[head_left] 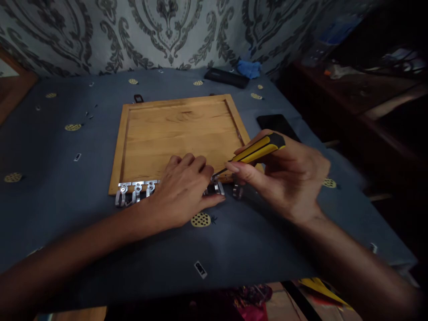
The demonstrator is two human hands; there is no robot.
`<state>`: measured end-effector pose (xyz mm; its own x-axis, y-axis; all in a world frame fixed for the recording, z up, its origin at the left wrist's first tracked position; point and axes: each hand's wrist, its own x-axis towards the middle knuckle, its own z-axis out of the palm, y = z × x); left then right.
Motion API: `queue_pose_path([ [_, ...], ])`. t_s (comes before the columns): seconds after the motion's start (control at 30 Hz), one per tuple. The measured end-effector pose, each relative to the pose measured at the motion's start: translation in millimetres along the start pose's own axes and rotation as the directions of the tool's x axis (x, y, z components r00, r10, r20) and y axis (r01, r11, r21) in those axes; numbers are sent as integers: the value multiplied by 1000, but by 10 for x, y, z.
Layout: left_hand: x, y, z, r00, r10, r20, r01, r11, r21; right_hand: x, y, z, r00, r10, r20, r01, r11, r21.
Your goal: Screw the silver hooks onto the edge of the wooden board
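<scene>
A wooden board with a raised frame (180, 129) lies on the table. Along its near edge sits a row of shiny metal hooks (137, 189), several showing left of my left hand. My left hand (182, 189) rests over that edge, fingers on the board and thumb below, pinching a metal hook (217, 187) that it partly hides. In my right hand (290, 178) is a yellow and black screwdriver (257, 149), slanting down to the left. Its tip meets the hook by my left fingertips; the exact contact is hidden. Another hook (237, 189) sits under my right hand.
A black phone (277, 125) lies right of the board. Behind are a dark case (226, 78) and a crumpled blue cloth (249, 69). Small screws (88, 114) are scattered on the left of the blue tablecloth (50, 196). Dark furniture (361, 102) stands at the right.
</scene>
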<state>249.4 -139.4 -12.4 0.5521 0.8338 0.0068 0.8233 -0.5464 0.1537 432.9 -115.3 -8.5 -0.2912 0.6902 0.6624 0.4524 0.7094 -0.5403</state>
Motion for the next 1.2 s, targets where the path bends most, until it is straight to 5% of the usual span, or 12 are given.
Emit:
queue_pose_path([
  [0.23, 6, -7, 5, 1000, 4, -2, -4, 1000, 9, -36, 86, 48, 999, -12, -31, 15, 995, 103],
  [0.53, -5, -11, 25, 999, 7, -31, -7, 1000, 5, -23, -45, 15, 956, 267, 124, -295, 878, 377],
  [0.77, -7, -27, 33, 999, 22, -49, -22, 1000, 0, 24, -78, -68, 977, 204, 69, -213, 866, 453],
  [1.2, -15, -29, 42, 999, 20, -50, -21, 1000, -7, 25, -135, -80, 974, 221, 41, -222, 917, 332],
])
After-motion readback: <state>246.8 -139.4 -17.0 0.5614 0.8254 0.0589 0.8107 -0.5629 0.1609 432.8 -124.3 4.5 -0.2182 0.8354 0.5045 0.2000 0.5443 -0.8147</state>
